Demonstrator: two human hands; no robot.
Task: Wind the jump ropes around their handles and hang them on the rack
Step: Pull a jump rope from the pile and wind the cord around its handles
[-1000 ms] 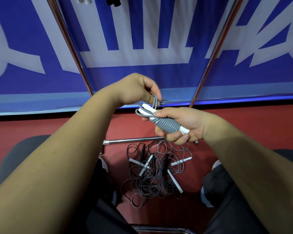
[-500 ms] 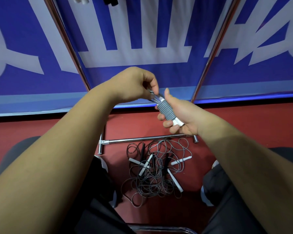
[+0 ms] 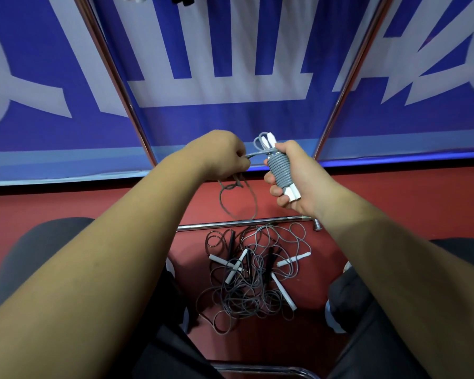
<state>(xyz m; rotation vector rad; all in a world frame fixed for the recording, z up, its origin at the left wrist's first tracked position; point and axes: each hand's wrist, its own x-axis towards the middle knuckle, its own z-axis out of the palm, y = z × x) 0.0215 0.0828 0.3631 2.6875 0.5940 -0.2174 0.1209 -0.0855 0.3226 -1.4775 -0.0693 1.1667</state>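
I judge 1 bundle (image 3: 280, 170) nearly wound: right hand (image 3: 301, 173) grips it, left hand (image 3: 219, 155) pinches its tail (image 3: 257, 154); floor tangle (image 3: 251, 283) and hanging pending.

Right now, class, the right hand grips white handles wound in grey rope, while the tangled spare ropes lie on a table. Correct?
No. The head view shows the tangled spare ropes on the red floor, not a table; the right hand grips the wound handles.
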